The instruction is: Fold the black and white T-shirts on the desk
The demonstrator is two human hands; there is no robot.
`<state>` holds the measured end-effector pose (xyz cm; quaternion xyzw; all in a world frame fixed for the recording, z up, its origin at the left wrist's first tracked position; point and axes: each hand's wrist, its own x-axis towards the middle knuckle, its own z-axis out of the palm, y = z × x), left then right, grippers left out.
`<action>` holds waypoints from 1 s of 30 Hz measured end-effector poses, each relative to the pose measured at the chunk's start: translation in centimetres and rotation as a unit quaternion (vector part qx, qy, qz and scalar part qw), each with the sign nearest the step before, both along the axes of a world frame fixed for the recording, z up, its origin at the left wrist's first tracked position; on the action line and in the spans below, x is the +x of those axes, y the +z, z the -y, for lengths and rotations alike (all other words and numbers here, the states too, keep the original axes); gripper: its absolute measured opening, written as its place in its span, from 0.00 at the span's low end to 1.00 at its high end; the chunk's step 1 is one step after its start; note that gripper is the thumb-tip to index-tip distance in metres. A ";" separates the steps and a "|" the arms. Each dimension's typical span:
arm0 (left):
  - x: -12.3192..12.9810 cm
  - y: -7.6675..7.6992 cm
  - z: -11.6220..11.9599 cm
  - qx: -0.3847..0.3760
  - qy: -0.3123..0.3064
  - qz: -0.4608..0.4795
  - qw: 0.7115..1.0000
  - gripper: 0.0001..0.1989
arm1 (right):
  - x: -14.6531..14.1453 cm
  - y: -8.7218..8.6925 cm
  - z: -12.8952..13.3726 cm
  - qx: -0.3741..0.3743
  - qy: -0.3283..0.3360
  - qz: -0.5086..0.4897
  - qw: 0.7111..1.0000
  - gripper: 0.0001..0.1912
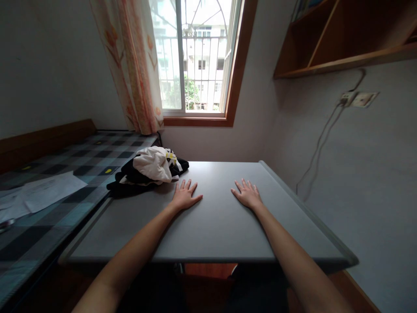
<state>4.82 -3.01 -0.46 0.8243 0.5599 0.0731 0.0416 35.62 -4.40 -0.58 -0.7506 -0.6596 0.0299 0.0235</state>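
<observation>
"Grey tabletop [215, 230] under both your hands?"

"Yes. My left hand [184, 198] and right hand [249, 196] are open, palms down on it, fingers spread, a gap between them."

"What's nearest?"

"A bundle of black and white cloth [153, 165], just beyond my left hand, heaped toward the far left corner."

"Farther out?"

"I see papers [54, 191] on checked bedding [42, 234] at left, and a window [198, 74] straight ahead, beside a flowered curtain [133, 65]."
</observation>
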 end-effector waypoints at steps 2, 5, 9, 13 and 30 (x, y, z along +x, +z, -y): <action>0.0 0.0 0.0 0.002 0.000 0.000 1.000 0.41 | 0.0 -0.1 -0.1 -0.002 -0.001 0.000 1.000 0.37; 0.0 0.0 0.0 0.005 -0.001 0.002 1.000 0.41 | 0.1 -0.1 -0.1 0.001 -0.001 -0.003 1.000 0.37; 0.0 -0.1 -0.1 0.007 -0.001 0.005 1.000 0.41 | 0.1 0.0 0.0 0.001 -0.002 -0.002 1.000 0.37; 0.0 -0.2 -0.1 0.007 0.000 0.007 1.000 0.40 | 0.0 0.0 0.0 0.001 -0.002 -0.002 1.000 0.37; 0.0 -0.2 -0.2 0.009 -0.001 0.002 1.000 0.41 | 0.0 -0.1 0.0 0.009 -0.004 -0.007 1.000 0.37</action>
